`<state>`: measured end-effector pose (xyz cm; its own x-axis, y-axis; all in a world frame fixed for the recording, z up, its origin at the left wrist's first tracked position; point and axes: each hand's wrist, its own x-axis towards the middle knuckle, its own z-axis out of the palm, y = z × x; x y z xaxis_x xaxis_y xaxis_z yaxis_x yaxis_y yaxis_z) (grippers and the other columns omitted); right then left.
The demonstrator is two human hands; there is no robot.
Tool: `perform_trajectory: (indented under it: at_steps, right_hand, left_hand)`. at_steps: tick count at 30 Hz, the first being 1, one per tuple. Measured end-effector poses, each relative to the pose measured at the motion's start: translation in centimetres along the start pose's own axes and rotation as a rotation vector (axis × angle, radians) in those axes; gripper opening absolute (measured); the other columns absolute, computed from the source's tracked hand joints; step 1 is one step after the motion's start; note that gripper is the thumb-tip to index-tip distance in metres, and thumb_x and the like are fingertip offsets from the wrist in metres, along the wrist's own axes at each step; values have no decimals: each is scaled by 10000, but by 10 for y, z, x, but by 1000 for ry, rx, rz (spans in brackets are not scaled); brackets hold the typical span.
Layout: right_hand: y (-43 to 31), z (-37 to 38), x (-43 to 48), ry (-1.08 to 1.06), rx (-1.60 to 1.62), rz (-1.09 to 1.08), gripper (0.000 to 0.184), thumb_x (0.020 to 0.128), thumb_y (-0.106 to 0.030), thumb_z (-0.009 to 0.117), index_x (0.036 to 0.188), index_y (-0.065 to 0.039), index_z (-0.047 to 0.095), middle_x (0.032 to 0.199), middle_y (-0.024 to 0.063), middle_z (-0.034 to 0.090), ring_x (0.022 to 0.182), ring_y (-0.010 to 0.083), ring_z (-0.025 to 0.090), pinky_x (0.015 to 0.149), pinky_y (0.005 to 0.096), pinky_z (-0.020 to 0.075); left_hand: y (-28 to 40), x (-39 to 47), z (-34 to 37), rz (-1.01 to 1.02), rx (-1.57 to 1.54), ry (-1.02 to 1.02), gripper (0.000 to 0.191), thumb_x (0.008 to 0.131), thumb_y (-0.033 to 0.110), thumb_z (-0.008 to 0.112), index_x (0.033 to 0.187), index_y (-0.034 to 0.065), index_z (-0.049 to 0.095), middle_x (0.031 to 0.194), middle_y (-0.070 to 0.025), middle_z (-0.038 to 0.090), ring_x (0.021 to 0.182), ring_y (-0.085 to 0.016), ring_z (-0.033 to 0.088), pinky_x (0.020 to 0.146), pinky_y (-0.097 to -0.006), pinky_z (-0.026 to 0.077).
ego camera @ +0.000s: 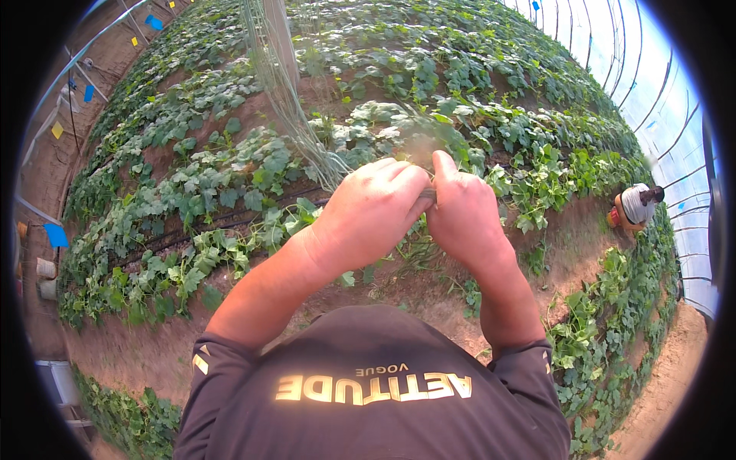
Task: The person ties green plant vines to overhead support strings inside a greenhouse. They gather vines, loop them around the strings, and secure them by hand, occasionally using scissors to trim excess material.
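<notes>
A long bundle of pale green twine [300, 129] hangs from above and runs down to my hands, which are together in front of my chest. My left hand [371, 210] is closed around the bundle, its fingers curled over it. Pressed against it is my right hand [467, 210], gripping a short stretch of the bundle just past the left fingers, one digit pointing forward. Most of the twine inside the hands is hidden by my fingers. Leafy vine plants [374, 123] stand just beyond, blurred in part near my right hand.
A post [280, 43] rises beside the twine. Black drip lines [230, 226] run along the planted row. To the right, another person [635, 206] bends by the plants. Blue cards [56, 235] and yellow cards [57, 130] hang at the left; the curved plastic greenhouse wall [661, 75] is at right.
</notes>
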<state>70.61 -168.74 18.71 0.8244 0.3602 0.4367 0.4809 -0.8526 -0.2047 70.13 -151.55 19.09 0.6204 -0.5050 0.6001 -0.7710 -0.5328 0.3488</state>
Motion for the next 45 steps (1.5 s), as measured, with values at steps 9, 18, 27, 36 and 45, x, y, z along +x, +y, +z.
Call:
perform_trajectory:
  at_steps: [9,18,27,36,45]
  right_hand:
    - [20,2,0,-55,143,-58,258,749,1,600,969,1,464,684,222,631,685,420,658,589,492,511]
    - [27,-1,3,-3,192,-88,302,759,14,584,1039,21,472,701,217,633,678,412,655,588,486,510]
    - [9,1,5,39,78,-111,308,773,-35,636,1036,15,483,714,174,651,657,360,678,571,447,526]
    - [-23,4,10,34,76,-79,315,752,-18,654,1004,6,467,722,189,638,681,385,667,574,461,515]
    - [-54,10,12,-144,121,63,432,724,69,597,1141,33,489,885,218,643,850,433,627,704,486,489]
  left_hand:
    - [-6,15,7,-101,-132,-143,184,794,84,666,947,5,598,868,-156,626,853,-347,616,748,-427,497]
    - [8,21,0,-415,-409,-210,235,796,115,619,984,-15,568,906,-212,648,859,-363,643,753,-428,507]
    - [-8,15,-18,-362,-534,-383,310,948,248,593,1068,-37,612,917,-173,676,866,-274,645,781,-389,503]
    - [-22,-9,-35,-373,-698,-371,316,1022,290,534,1073,-15,601,900,-81,619,853,-168,563,790,-354,466]
    - [-43,-38,-42,12,-424,-269,230,1000,233,535,954,8,543,862,-156,515,881,-348,490,814,-445,424]
